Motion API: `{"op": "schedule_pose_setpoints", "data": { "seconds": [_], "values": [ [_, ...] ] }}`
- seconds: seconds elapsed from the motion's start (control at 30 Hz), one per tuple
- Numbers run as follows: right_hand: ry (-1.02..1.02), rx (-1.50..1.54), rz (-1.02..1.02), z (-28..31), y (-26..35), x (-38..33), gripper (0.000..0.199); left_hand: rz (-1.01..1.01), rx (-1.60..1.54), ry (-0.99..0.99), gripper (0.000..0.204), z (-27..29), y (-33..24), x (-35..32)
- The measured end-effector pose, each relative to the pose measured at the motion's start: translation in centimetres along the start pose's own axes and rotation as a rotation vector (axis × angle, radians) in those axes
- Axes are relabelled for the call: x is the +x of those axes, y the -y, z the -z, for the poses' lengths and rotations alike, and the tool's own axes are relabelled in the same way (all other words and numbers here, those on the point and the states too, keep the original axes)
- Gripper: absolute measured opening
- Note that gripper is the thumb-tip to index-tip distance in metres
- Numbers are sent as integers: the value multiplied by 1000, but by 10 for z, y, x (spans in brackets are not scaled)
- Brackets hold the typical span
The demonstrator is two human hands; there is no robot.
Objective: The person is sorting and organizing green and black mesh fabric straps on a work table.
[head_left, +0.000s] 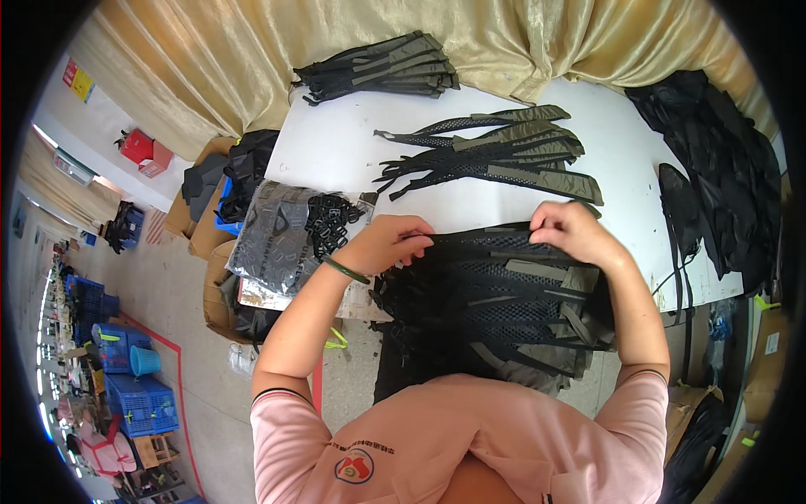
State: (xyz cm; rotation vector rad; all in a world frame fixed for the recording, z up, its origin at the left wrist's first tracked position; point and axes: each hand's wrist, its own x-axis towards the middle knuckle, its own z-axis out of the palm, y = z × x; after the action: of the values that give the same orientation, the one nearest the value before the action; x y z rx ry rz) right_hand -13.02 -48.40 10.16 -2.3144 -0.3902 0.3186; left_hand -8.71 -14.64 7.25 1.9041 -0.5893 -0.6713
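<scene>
A black mesh strap [483, 236] is stretched level at the table's near edge. My left hand [395, 239] pinches its left end and my right hand [573, 233] pinches its right end. Below it, more black mesh and olive straps [520, 294] hang over the near edge and lie across my lap. Just beyond my hands, a fanned pile of similar straps [512, 151] rests on the white table [336, 139]. By my left wrist, a clear plastic bag [270, 239] holds black plastic parts, with loose black buckles [329, 220] on its right side.
Another strap bundle [382, 69] lies at the table's back, against a gold curtain [504, 42]. Black fabric pieces [714, 168] heap along the right edge. Cardboard boxes [189, 214] stand to the left, with blue crates [138, 403] farther off on the floor.
</scene>
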Motion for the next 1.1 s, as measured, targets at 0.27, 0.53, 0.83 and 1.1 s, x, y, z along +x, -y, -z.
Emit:
{"op": "schedule_pose_setpoints", "data": {
  "seconds": [0.27, 0.53, 0.83, 1.1],
  "values": [
    [7, 371, 429, -103, 62, 45, 53, 54, 8, -18, 16, -10, -11, -24],
    [30, 614, 153, -140, 57, 69, 22, 98, -1, -766, 14, 92, 122, -25],
    [-17, 453, 268, -154, 49, 74, 15, 358, 824, -664, 36, 58, 160, 23],
    [-8, 696, 101, -146, 48, 77, 15, 62, 540, -816, 17, 60, 141, 7]
  ]
}}
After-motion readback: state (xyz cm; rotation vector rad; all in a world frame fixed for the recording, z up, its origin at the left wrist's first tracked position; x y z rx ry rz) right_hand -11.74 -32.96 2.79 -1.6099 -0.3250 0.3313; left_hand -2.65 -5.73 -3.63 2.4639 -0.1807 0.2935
